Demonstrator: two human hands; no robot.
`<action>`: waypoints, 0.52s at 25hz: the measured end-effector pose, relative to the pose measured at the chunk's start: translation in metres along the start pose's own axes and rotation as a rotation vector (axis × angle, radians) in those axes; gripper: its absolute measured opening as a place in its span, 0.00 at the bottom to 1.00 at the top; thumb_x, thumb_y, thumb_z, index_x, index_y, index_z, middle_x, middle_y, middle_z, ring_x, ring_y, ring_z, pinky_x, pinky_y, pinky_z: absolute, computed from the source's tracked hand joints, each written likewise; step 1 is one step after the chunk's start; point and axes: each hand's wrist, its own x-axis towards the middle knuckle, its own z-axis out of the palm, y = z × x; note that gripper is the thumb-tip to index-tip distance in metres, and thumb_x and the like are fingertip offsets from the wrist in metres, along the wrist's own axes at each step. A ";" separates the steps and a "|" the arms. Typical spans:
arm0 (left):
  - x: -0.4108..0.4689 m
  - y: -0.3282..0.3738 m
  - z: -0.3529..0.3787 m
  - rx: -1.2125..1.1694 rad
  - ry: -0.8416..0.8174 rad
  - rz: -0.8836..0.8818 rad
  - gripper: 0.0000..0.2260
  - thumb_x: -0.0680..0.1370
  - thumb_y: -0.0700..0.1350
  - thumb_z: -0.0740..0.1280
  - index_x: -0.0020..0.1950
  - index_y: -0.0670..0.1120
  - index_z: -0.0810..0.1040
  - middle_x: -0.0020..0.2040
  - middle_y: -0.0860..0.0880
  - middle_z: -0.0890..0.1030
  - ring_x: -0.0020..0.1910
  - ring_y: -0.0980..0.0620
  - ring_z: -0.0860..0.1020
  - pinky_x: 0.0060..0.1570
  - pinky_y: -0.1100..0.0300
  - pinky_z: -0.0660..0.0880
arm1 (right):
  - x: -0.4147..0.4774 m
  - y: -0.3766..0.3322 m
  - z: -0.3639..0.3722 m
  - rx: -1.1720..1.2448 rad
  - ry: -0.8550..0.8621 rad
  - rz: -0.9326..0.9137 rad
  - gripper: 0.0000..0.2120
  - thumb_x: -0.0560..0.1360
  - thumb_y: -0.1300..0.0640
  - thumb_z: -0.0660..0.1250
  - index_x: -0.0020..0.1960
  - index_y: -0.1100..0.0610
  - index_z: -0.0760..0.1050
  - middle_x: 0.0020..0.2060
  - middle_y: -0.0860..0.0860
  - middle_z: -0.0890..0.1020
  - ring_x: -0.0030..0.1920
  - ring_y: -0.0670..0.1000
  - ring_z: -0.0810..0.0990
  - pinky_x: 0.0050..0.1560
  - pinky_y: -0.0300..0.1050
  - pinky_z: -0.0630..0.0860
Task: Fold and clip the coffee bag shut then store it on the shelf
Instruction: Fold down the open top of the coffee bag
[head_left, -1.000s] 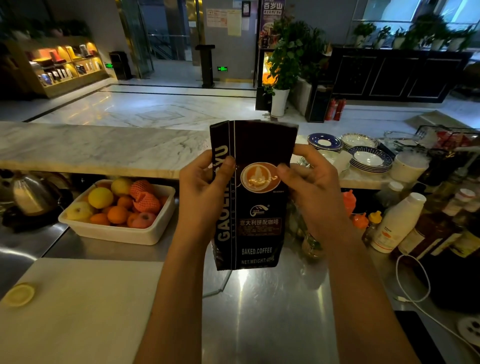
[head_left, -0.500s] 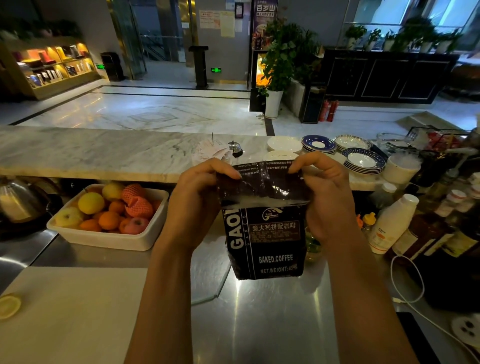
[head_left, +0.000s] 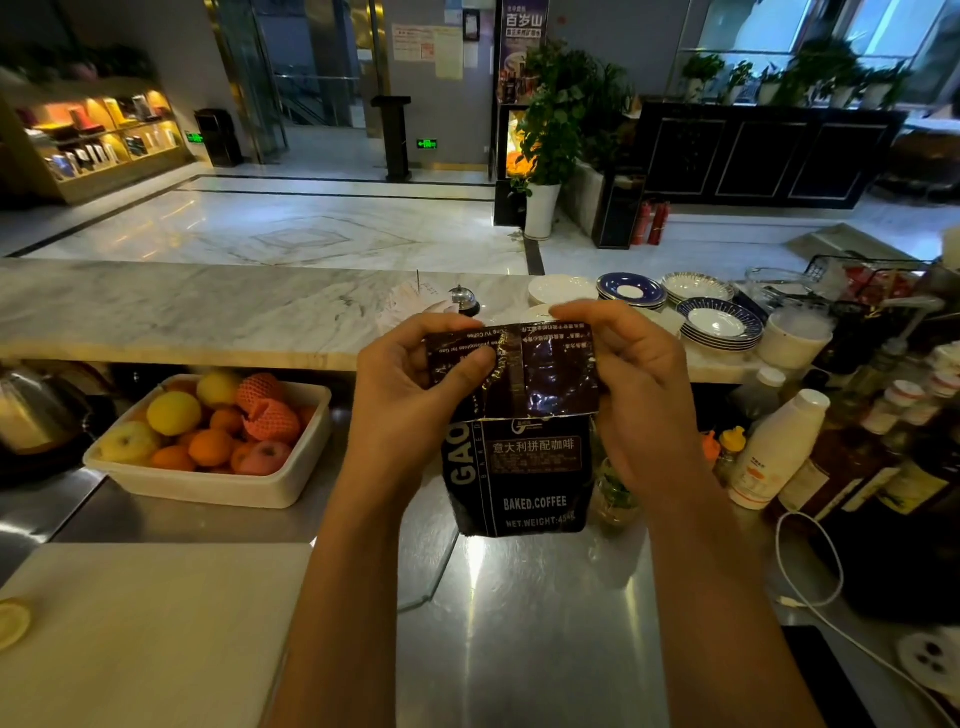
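Observation:
A dark coffee bag with white lettering hangs above the steel counter, held upright between both hands. Its top part is folded forward over the front, so the back print shows upside down on the flap. My left hand grips the flap's left side, thumb pressed on its face. Gripping the flap's right edge is my right hand, fingers curled over the top. No clip is visible.
A white tub of fruit sits left on the counter, a white cutting board in front. Stacked plates and a bell rest on the marble ledge. Bottles and a white cable crowd the right.
The bag's top has been folded down over its front, hiding the latte picture. Both hands moved up to the fold and now pinch the flap at its sides.

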 end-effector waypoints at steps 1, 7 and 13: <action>-0.001 0.001 0.002 -0.021 0.022 -0.006 0.09 0.74 0.34 0.71 0.51 0.45 0.80 0.42 0.48 0.86 0.41 0.49 0.85 0.40 0.58 0.81 | 0.000 -0.001 0.001 0.008 0.022 0.032 0.16 0.80 0.64 0.56 0.52 0.51 0.81 0.45 0.53 0.85 0.48 0.51 0.83 0.46 0.48 0.80; -0.002 0.001 0.008 -0.016 0.062 0.017 0.10 0.74 0.34 0.71 0.50 0.46 0.80 0.42 0.48 0.86 0.42 0.51 0.86 0.40 0.59 0.81 | -0.002 0.000 0.021 -0.363 0.090 0.010 0.11 0.76 0.42 0.62 0.50 0.48 0.75 0.41 0.46 0.83 0.43 0.42 0.83 0.43 0.39 0.81; -0.002 -0.003 0.026 0.233 0.232 0.038 0.08 0.76 0.52 0.70 0.51 0.51 0.75 0.45 0.53 0.81 0.44 0.62 0.82 0.41 0.69 0.78 | -0.002 0.011 0.036 -0.500 0.303 -0.193 0.08 0.78 0.52 0.65 0.48 0.56 0.73 0.36 0.42 0.78 0.39 0.36 0.79 0.38 0.27 0.73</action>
